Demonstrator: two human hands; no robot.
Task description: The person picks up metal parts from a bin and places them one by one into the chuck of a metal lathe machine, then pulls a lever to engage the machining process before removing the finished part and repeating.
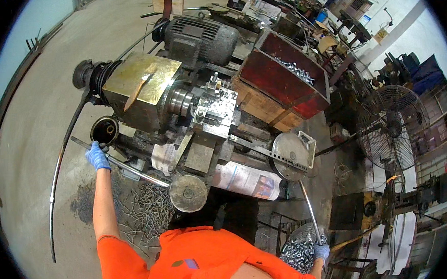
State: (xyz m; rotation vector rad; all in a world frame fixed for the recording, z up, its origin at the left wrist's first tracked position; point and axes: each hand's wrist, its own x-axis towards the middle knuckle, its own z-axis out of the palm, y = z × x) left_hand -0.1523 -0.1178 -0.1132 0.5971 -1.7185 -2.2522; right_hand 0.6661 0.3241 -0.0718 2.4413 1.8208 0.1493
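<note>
My left hand, in a blue glove, is closed round a long metal bar. That bar slants from beside a round pot down to a round metal disc in front of me. Low on the right, my gloved right hand grips the lower end of a shiny metal lever. The lever's upper end lies by a large round plate on the machine. Just beside the right hand is a basket of small metal parts. Between the arms stands the machine's metal slide block.
A brass-topped housing and a motor stand at the back. Right of them, a red bin holds small metal parts. A big fan stands right. Metal shavings litter the floor; a hose hangs left.
</note>
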